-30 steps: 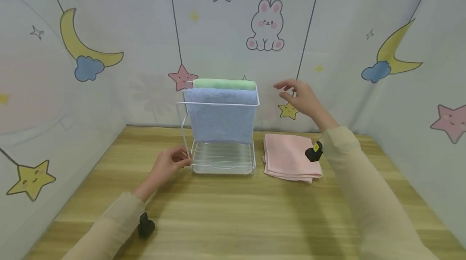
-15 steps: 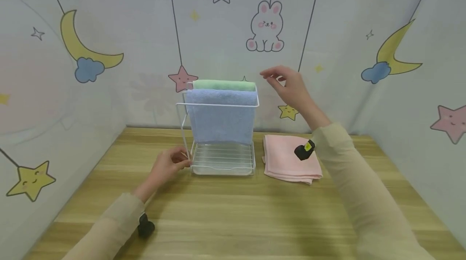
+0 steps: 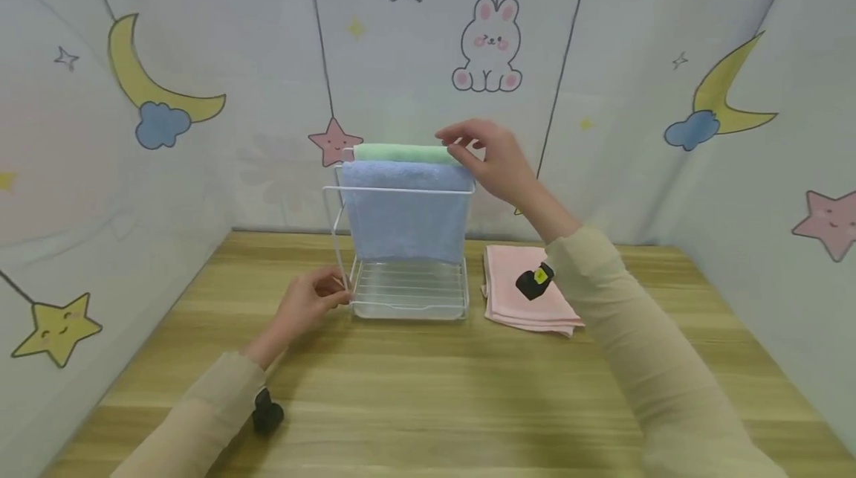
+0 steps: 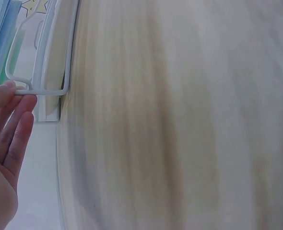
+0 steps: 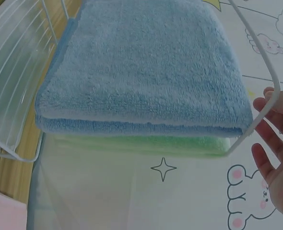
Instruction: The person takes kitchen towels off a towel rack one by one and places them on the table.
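A white wire rack (image 3: 409, 307) stands on the table with a shallow clear tray at its base. Folded over its upper bars hang a blue towel (image 3: 409, 221) and, behind it, a light green towel (image 3: 394, 154). My left hand (image 3: 304, 311) pinches the rack's lower left wire between thumb and fingers, as the left wrist view confirms. At the rack's top right corner is my right hand (image 3: 498, 158), fingers loosely bent beside the upper wire and the towels' right end. Whether those fingers touch the wire is unclear in the right wrist view.
A folded pink towel (image 3: 503, 288) lies on the wooden table (image 3: 401, 396), right of the rack and below my right forearm. Behind the table rises a printed wall cloth (image 3: 408, 62), with side panels left and right.
My right hand has moved left from beside the rack to its top right corner, rising slightly at first. The left hand keeps its pinch, and rack and towels stay in place.
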`<state>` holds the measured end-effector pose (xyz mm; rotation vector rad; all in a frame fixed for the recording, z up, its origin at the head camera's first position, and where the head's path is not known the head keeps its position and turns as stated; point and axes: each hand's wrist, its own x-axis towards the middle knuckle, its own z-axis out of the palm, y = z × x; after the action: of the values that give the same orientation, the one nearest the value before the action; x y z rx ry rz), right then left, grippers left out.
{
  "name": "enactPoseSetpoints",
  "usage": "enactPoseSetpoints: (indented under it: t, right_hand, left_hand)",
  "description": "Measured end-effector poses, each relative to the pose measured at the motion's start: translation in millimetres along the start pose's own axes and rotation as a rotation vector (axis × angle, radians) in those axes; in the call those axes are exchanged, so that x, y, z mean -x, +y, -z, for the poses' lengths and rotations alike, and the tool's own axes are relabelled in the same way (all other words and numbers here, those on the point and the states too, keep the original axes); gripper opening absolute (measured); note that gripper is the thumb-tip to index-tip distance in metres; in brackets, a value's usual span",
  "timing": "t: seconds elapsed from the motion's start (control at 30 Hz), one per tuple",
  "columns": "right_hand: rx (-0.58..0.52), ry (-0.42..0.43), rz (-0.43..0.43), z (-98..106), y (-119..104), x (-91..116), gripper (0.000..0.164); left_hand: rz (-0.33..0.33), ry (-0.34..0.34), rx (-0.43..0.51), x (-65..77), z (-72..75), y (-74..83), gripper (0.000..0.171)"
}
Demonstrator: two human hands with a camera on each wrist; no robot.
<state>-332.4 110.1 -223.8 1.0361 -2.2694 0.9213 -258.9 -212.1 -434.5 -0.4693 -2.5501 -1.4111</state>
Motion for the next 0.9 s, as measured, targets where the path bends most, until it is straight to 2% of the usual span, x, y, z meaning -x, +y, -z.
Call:
enactPoseSetpoints:
  t: [0.33, 0.6, 0.9]
  right_hand:
    - [0.017, -0.095, 0.035, -9.8, -11.4, -6.2, 0.025]
    - [0.044, -0.198, 0.015, -11.1, -13.3, -8.7, 0.029]
    - [0.007, -0.261, -0.028, -10.7, -12.5, -9.3, 0.03]
  left_hand:
    - [-0.023, 0.005, 0.002, -2.6, 0.8, 0.8, 0.015]
    - [-0.027, 0.002, -0.006, -1.8, 1.8, 0.7, 0.017]
    - [-0.029, 0.012, -0.018, -2.9, 0.5, -0.1, 0.016]
